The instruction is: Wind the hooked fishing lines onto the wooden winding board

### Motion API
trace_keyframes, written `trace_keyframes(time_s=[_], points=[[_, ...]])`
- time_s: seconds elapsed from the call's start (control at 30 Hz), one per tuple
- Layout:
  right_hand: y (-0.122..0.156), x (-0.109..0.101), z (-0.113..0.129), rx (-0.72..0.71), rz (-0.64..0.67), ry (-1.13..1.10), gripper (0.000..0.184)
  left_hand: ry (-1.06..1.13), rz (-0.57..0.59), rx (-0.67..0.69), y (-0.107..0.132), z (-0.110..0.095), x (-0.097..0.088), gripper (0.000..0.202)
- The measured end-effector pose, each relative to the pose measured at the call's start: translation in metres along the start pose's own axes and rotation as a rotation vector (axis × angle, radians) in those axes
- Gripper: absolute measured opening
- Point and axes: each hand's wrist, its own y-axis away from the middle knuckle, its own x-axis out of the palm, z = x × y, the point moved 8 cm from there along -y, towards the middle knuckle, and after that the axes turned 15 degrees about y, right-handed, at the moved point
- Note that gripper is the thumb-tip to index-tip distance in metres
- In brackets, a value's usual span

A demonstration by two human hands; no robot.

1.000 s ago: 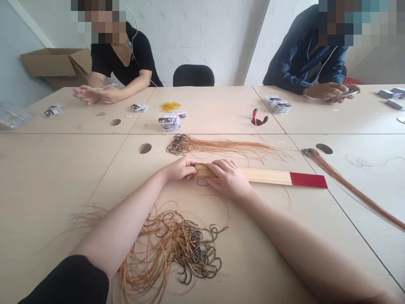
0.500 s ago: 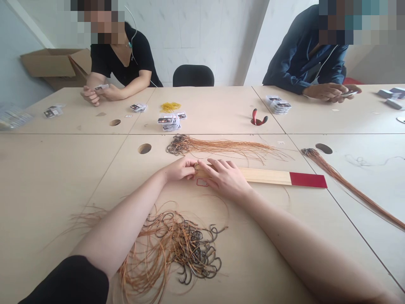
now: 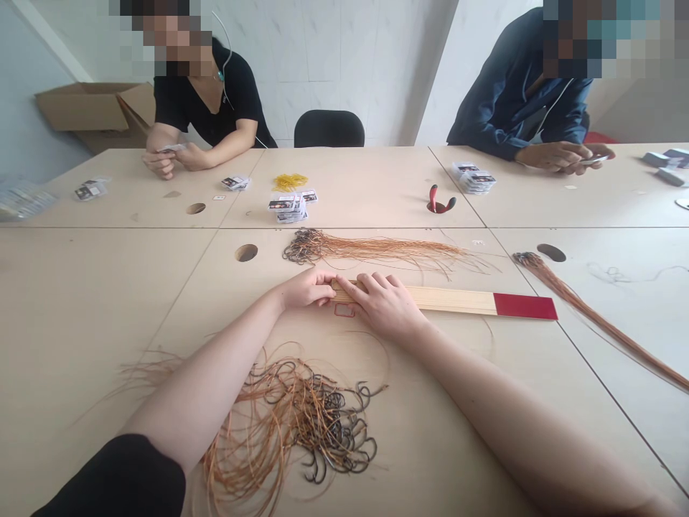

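A long, flat wooden board (image 3: 452, 299) with a dark red right end lies across the table before me. My left hand (image 3: 308, 289) is closed, thumb and fingers pinching round the board's left end; whether a hook or line is also between them is hidden. Over the same end rests my right hand (image 3: 385, 301), its index finger stretched towards the left fingertips and the other fingers slightly bent on the board. Near my forearms lies a tangled heap of fish hooks (image 3: 336, 424) tied to orange-brown lines. Beyond the board is another bundle of hooked lines (image 3: 377, 248).
A third bundle of hooked lines (image 3: 586, 305) trails along the right. Red-handled pliers (image 3: 441, 202) stand in a table hole. Small packets (image 3: 288, 207) and yellow bands (image 3: 291, 181) lie further back. Two people sit opposite, each handling something small.
My right hand's fingers have drawn together and bent a little, with the index finger now straighter along the board. The board has shifted very slightly right. My left hand stays in place.
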Motion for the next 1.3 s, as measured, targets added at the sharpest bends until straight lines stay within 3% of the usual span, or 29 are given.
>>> trace_keyframes(time_s=[0.37,0.53,1.3], points=[[0.0013,0.0035,-0.0028,-0.022,-0.027,-0.072,0.048,-0.001,0.007,0.006,0.0011,-0.0036,0.0022,0.027],[0.0,0.0021,-0.0023,-0.007,-0.032,-0.081,0.058,-0.004,0.002,-0.001,0.0008,-0.0017,0.0015,0.03],[0.0016,0.0016,-0.0014,-0.005,-0.078,-0.025,0.047,0.009,-0.003,0.009,0.0,-0.0024,0.001,0.026]])
